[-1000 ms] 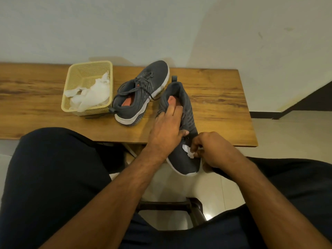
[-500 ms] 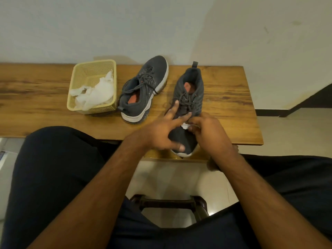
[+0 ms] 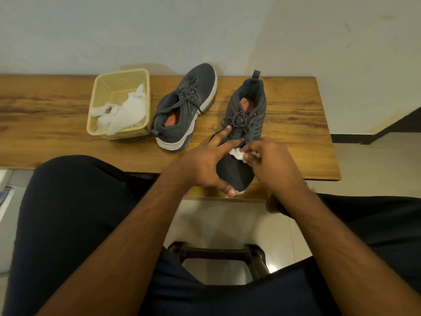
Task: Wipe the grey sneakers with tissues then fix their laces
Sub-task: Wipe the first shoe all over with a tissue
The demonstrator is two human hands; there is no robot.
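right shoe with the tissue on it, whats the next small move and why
Probably rub the tissue forward over the toe of the right shoe. The right hand pinches the tissue against the upper just below the laces, while the left hand steadies the shoe, thumb at the toe tip. The shoe lies flat on the table, toe toward the person, so that stretch is within easy reach.

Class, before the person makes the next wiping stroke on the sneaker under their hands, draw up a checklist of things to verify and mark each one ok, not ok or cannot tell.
1. Tissue gripped by right hand: ok.
2. Near sneaker resting on the table: ok.
3. Left hand steadying that sneaker, thumb at its toe: ok.
4. Spare tissues in the yellow basket: ok.
5. Its laces tied: not ok, loose.
6. Other sneaker already wiped: cannot tell.
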